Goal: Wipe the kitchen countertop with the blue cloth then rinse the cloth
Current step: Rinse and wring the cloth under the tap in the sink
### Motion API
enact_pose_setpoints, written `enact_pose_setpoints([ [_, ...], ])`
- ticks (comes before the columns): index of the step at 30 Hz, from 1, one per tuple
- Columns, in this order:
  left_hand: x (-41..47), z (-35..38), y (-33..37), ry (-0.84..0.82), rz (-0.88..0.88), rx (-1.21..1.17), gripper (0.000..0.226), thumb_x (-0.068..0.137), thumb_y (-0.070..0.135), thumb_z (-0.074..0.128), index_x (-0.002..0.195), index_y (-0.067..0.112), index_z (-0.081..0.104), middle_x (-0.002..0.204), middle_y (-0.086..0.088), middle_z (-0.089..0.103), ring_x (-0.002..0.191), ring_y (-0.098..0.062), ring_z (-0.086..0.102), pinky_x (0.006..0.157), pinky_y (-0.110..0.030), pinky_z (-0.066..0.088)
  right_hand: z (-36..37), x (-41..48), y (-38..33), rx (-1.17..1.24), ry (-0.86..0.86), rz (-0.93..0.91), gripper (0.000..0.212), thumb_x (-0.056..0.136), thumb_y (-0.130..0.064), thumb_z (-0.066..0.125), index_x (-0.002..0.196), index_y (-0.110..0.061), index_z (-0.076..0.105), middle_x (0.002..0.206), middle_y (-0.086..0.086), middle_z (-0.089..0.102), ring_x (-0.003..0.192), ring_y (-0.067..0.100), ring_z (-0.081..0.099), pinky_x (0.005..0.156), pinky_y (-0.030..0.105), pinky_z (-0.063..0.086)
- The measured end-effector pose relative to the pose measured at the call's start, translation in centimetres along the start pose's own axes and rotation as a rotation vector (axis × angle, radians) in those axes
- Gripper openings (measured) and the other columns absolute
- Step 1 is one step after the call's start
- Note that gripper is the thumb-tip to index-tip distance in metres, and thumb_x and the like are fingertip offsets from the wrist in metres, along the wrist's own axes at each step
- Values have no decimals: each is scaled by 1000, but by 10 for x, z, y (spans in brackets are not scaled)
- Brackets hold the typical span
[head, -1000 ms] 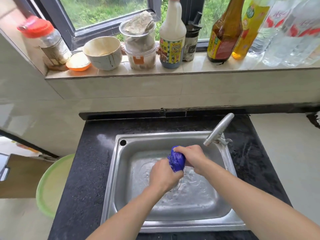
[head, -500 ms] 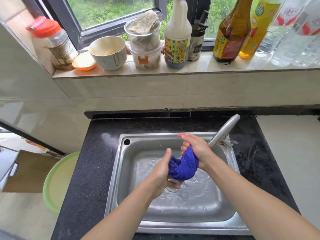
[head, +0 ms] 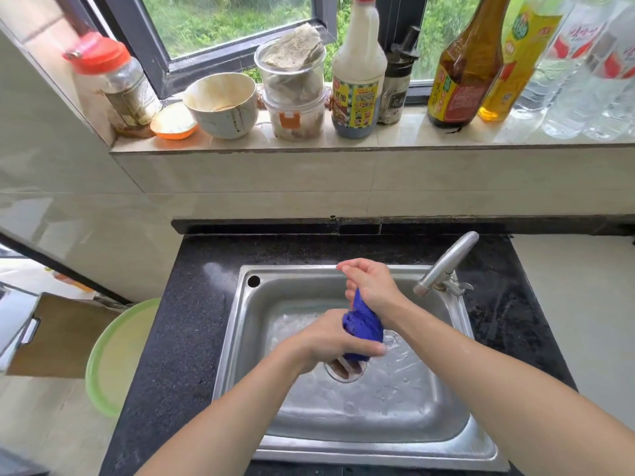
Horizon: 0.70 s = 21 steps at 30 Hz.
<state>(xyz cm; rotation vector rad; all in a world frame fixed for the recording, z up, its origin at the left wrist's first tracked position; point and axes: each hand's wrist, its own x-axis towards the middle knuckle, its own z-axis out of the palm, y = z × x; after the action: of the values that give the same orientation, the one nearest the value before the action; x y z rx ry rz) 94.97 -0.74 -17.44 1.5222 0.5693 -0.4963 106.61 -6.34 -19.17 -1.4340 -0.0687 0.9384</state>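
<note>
Blue cloth (head: 363,322) is held twisted into a tight roll over the middle of the sink (head: 360,453), likely so wrung water drops near the drain and not on the black bench (head: 178,355). The right hand (head: 372,286) has its grip clenched round the far, upper end, and the left hand (head: 330,338) grasps the near, lower end. The tap (head: 446,261) stands just to the right.

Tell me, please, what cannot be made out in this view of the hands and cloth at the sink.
Head view only:
- blue cloth: mostly hidden in the grip of the left hand and right hand; its full size is unclear.
- drain: partly covered by the left hand and cloth.
- brown bottle: neck cut off by the top edge.
- tap: whether water runs cannot be told; no stream shows.
</note>
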Motion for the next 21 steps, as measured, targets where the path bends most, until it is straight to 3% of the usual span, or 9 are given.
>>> enact_pose_setpoints([
  [3, 13, 18, -3, 434, 25, 710, 43, 71, 49, 75, 90, 13, 59, 83, -1, 64, 77, -23, 59, 60, -33, 42, 6, 14, 11, -218, 217, 17, 15, 95, -11, 51, 91, -4, 64, 54, 2, 45, 47, 14, 41, 48, 27, 39],
  [5, 23, 23, -18, 652, 121, 1013, 42, 77, 50, 69, 96, 15, 57, 91, -4, 64, 85, -25, 61, 60, -32, 38, 2, 23, 19, -213, 403, 116, 16, 92, -14, 52, 90, -7, 66, 61, 1, 52, 55, 20, 47, 56, 32, 44],
  [7, 28, 25, -32, 704, 258, 1229, 48, 58, 50, 81, 83, 14, 61, 75, -3, 60, 66, -21, 60, 46, -27, 31, -3, 24, 25, -85, 458, 232, 16, 93, -9, 47, 80, -11, 56, 69, 2, 48, 58, 19, 46, 55, 27, 44],
  [9, 29, 23, -42, 761, 371, 1299, 48, 46, 49, 85, 72, 16, 60, 63, 2, 53, 50, -17, 53, 40, -23, 21, -3, 21, 28, 14, 444, 303, 23, 95, -7, 43, 75, -17, 47, 72, 0, 43, 58, 13, 43, 52, 26, 39],
  [11, 32, 20, -53, 685, 310, 1183, 38, 64, 48, 75, 78, 17, 58, 69, 0, 57, 57, -22, 58, 45, -26, 27, -4, 16, 25, 105, 428, 361, 17, 95, -11, 50, 79, -11, 55, 72, 4, 48, 57, 16, 43, 52, 26, 39],
  [13, 30, 15, -52, 598, 135, 818, 29, 80, 46, 54, 81, 17, 54, 78, -2, 63, 73, -28, 60, 57, -35, 41, -9, 9, 20, 207, 262, 393, 8, 92, -11, 57, 90, -5, 62, 81, 9, 58, 65, 19, 50, 60, 29, 45],
  [15, 27, 10, -41, 465, 54, 330, 31, 77, 45, 51, 71, 14, 53, 68, -3, 63, 65, -27, 57, 62, -42, 47, -24, 4, 22, 258, 78, 352, 16, 90, -6, 59, 106, -4, 63, 99, 15, 64, 78, 22, 59, 72, 32, 51],
  [18, 17, 9, -19, 293, 17, -208, 22, 86, 30, 59, 80, 9, 58, 68, -11, 57, 52, -23, 50, 50, -33, 40, -36, -6, 35, 358, -94, 336, 32, 87, -15, 63, 118, -12, 62, 121, 13, 64, 90, 21, 65, 76, 35, 56],
  [21, 5, 15, -6, 134, -48, -427, 22, 94, 21, 53, 102, 1, 58, 73, -14, 67, 49, -24, 56, 41, -22, 39, -28, -8, 34, 586, -272, 345, 42, 69, -21, 79, 110, -18, 69, 116, 10, 68, 93, 24, 68, 76, 39, 58],
])
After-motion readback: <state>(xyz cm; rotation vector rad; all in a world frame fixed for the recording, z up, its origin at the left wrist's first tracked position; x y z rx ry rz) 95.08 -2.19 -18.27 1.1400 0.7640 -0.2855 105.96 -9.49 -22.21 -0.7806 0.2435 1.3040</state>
